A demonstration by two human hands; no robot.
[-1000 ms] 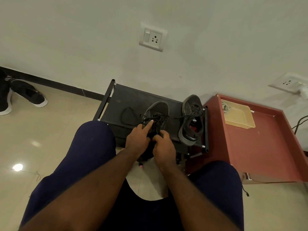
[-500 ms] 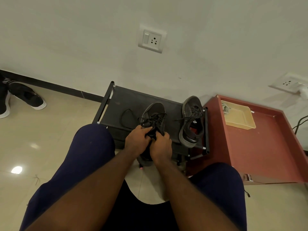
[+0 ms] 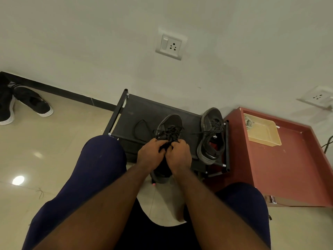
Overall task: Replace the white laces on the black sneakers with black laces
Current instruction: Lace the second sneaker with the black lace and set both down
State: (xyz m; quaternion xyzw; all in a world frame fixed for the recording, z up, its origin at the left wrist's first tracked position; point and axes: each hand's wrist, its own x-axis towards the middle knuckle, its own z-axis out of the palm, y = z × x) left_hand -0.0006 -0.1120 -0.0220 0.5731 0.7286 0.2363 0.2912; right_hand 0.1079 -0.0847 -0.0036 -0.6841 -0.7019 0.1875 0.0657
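Left hand (image 3: 150,156) now curled, pinching laces (image 3: 170,132) (black)

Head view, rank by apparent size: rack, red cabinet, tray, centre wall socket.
1. Red cabinet
2. Rack, partly hidden
3. Tray and socket: nearly alike, so not ranked.

Four shoes (image 3: 170,123), two sockets (image 3: 170,45), one rack (image 3: 137,109), one tray (image 3: 264,134).

Glossy floor tiles (image 3: 54,141), matt sneaker (image 3: 171,123)
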